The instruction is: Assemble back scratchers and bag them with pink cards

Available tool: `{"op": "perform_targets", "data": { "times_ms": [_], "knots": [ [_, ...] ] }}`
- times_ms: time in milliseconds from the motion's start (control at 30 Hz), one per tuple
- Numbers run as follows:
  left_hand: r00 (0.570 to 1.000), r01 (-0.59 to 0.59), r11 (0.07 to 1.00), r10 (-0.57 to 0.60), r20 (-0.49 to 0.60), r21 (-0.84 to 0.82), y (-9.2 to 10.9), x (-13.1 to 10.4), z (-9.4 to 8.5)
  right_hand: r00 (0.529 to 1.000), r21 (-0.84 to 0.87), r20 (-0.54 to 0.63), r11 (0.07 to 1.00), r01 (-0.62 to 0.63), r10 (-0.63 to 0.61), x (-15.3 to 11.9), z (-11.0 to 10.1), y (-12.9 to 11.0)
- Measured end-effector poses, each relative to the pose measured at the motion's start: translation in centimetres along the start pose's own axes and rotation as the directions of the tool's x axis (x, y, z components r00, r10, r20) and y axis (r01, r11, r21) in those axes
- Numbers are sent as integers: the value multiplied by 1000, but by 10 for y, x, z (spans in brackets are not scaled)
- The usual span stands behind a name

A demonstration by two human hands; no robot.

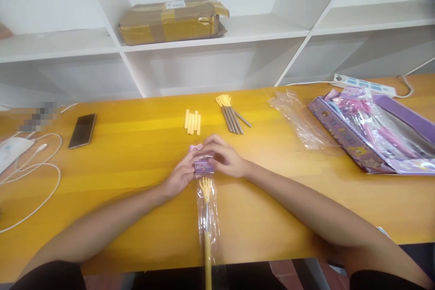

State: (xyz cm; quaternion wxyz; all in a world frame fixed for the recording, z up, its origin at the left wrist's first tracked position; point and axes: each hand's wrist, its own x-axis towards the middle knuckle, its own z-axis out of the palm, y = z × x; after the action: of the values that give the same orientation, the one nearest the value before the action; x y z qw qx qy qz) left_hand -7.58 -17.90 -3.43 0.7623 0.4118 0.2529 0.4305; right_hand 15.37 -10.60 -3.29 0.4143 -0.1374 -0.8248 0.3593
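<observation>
A yellow hand-shaped back scratcher (206, 189) lies in a clear plastic bag (214, 217) straight in front of me, its handle reaching past the table's front edge. The bag's top has a purple printed label (204, 167). My left hand (182, 174) pinches the label end from the left. From the right, my right hand (225, 157) curls over the same end, fingertips on the bag's top. Beyond my hands lie several yellow handle tubes (192, 122) in a row. Farther right is a fanned group of back scratchers with grey metal rods (233, 118).
An open purple display box (353, 140) holding bagged pink items stands at right, beside loose clear bags (299, 120). A phone (82, 130) and white cables (50, 167) lie at left. A power strip (365, 85) and shelves with a taped parcel (171, 21) are behind.
</observation>
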Motion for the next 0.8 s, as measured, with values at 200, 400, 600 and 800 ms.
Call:
{"op": "perform_targets", "data": {
  "times_ms": [200,400,600,800],
  "knots": [
    [999,-20,999,19,31,30,-1,-1,-1,974,149,11,963,-223,224,-3,6,8],
    [1000,14,990,-17,25,139,0,-3,2,948,297,-59,912,-281,312,0,4,4],
    [1000,26,986,-28,13,167,-4,-1,1,891,424,-25,812,-402,454,4,3,2],
    [999,37,979,-33,-22,201,-2,-1,6,910,362,91,837,-410,406,4,5,6]
  ]
}}
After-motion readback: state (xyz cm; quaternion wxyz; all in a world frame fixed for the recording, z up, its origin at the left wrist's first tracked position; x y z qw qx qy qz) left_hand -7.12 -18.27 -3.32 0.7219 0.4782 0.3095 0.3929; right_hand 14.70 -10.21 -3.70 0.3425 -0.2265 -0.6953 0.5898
